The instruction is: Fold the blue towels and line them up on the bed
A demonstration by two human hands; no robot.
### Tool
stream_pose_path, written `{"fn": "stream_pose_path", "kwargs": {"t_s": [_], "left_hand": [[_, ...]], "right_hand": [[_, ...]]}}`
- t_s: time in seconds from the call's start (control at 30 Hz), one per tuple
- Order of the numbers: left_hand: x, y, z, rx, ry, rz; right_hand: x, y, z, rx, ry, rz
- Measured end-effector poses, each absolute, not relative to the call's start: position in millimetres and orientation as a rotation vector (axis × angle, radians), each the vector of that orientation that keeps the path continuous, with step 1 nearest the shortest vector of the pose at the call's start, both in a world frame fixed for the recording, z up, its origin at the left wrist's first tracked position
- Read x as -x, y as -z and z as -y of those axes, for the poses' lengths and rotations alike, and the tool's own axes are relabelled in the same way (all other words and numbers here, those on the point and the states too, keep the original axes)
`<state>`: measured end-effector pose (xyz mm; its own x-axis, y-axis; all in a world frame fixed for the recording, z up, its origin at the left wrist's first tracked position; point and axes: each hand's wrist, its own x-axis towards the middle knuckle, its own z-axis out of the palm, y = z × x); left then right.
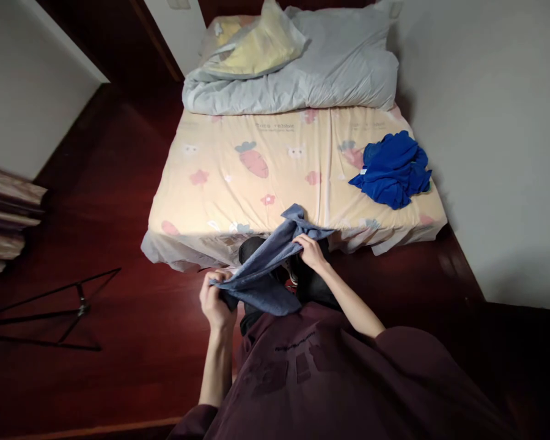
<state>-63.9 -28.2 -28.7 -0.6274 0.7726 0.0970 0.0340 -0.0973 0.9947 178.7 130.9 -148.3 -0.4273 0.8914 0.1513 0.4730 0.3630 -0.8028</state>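
A greyish-blue cloth (268, 256), perhaps a towel or a garment, is stretched at a slant between my hands, in front of my knees. My left hand (216, 299) is closed around its lower-left end. At the upper right, my right hand (310, 250) pinches the cloth near a bunched part. One corner of it rests over the near edge of the bed (220, 195), and a loose fold hangs down toward my lap. The exact kind of cloth cannot be made out.
On the bed's right side lies a crumpled bright blue cloth (394, 171). A pale grey quilt (339, 67) and a yellow bundle (266, 49) are heaped at the far end. Black tripod legs (80, 305) stand on the floor at left, near a curtain (7, 220). A wall (504, 134) borders the right.
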Motion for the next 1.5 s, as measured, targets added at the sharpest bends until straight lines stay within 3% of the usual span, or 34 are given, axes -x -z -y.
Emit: {"fn": "stream_pose_path", "kwargs": {"t_s": [0.13, 0.33, 0.47, 0.7, 1.0, 1.3, 1.5], "left_hand": [[105, 14, 32, -0.934, -1.768, -1.705], [169, -8, 12, -1.41, -1.209, -2.118], [203, -26, -23, -1.661, -1.031, -2.107], [237, -70, -80, -1.775, -0.833, -2.207], [282, -149, -120, -1.74, -0.747, -1.91], [307, -185, -116, -1.792, -0.402, -1.829], [312, -190, -108, -1.839, -0.318, -2.156]], "right_hand": [[-227, 141, -158, 1.413, -0.894, 2.042], [-296, 94, -195, 1.459, -0.894, 2.087], [-331, 52, -221, 1.45, -0.843, 2.017], [-362, -43, -242, 1.497, -0.446, 1.956], [-400, -141, -263, 1.578, -0.443, 2.001], [-417, -177, -265, 1.648, -0.735, 2.064], [-408, -179, -260, 1.775, -0.545, 2.089]]}}
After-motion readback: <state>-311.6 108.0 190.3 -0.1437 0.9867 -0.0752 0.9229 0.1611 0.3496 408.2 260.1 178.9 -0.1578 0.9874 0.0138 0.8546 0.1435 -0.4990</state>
